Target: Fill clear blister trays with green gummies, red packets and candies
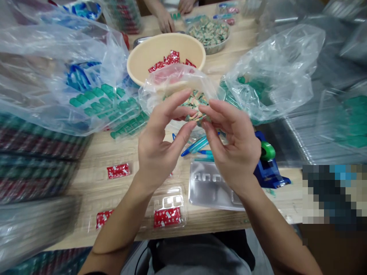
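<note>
My left hand (164, 137) and my right hand (231, 141) meet at the fingertips in front of me. Between their fingertips are some small green-and-cream pieces (196, 115); the fingers are pinched round them. Just behind the fingers, an open clear bag (149, 91) holds more such pieces. Below my hands on the wooden table lie blue pens (197, 145) and a clear tray (200, 194) with square hollows. Red patterned packets, one of them (167, 217) near the front edge, lie in thin clear trays.
A cream bowl (137, 63) holds red packets. Plastic bags with green pieces stand left and right. A blue tape dispenser (268, 173) sits beside my right wrist. Stacked filled trays (37, 156) rise at the left. Another person's hand (166, 22) is across the table.
</note>
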Tool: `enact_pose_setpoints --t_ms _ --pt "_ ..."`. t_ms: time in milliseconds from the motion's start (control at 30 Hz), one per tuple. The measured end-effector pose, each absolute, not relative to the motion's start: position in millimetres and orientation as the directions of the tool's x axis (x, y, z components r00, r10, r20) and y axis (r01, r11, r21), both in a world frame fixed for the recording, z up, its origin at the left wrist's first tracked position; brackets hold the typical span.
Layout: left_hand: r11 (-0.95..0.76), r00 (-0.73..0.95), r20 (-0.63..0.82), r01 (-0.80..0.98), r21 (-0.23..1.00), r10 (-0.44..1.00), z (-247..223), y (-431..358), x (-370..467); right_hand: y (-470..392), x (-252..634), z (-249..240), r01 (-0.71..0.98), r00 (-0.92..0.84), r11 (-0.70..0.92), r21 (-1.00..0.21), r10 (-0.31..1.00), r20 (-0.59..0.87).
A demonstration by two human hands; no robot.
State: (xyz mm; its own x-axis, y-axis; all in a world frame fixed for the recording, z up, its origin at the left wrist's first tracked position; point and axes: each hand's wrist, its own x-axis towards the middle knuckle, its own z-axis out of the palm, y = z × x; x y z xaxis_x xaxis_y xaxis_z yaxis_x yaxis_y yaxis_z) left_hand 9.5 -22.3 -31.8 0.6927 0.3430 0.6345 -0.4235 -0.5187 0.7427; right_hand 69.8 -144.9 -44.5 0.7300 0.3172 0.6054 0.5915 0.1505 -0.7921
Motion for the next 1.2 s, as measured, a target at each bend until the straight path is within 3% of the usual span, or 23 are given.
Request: enact_pose_setpoints --t_ms 133,267,467,600,800,933,1033,1133,1200 --pt "-0.375 0.738 0.539 -0.403 0.835 0.406 -33 -20 10 -147 72 -48 0.577 0.755 0.18 -0.797 0.254 0.604" --pt "-0.256 0.812 0.457 -0.385 0.887 0.363 -34 -19 9 -149 71 -48 0.499 0.808 0.251 -0.83 0.211 0.55" --pt "-0.295 0.772 0.503 -0.412 0.862 0.388 -31 -27 7 -152 62 -45 0.411 0.827 0.262 -0.873 0.295 0.478" --pt "-0.32 0.755 0.588 -0.502 0.803 0.291 -33 -26 8 -155 62 -45 0.364 0.847 0.263 -0.893 0.306 0.435" --pt "-0.283 0.808 0.513 -0.439 0.852 0.29 -32 -28 9 -160 62 -44 0.25 0.859 0.344 -0.905 0.352 0.372" --pt "-0.308 0.787 0.548 -0.466 0.829 0.284 -33 -28 10 -163 59 -44 0.307 0.847 0.29 -0.907 0.351 0.399" --pt "-0.266 0.83 0.494 -0.43 0.863 0.261 -36 -27 10 -163 57 -45 0.34 0.866 0.242 -0.909 0.297 0.403" --pt "-0.24 0.838 0.431 -0.367 0.899 0.335 -38 -26 9 -163 57 -48 0.351 0.87 0.224 -0.909 0.281 0.405" --pt "-0.232 0.785 0.492 -0.434 0.87 0.377 -38 -26 8 -164 58 -51 0.365 0.871 0.206 -0.908 0.269 0.411"
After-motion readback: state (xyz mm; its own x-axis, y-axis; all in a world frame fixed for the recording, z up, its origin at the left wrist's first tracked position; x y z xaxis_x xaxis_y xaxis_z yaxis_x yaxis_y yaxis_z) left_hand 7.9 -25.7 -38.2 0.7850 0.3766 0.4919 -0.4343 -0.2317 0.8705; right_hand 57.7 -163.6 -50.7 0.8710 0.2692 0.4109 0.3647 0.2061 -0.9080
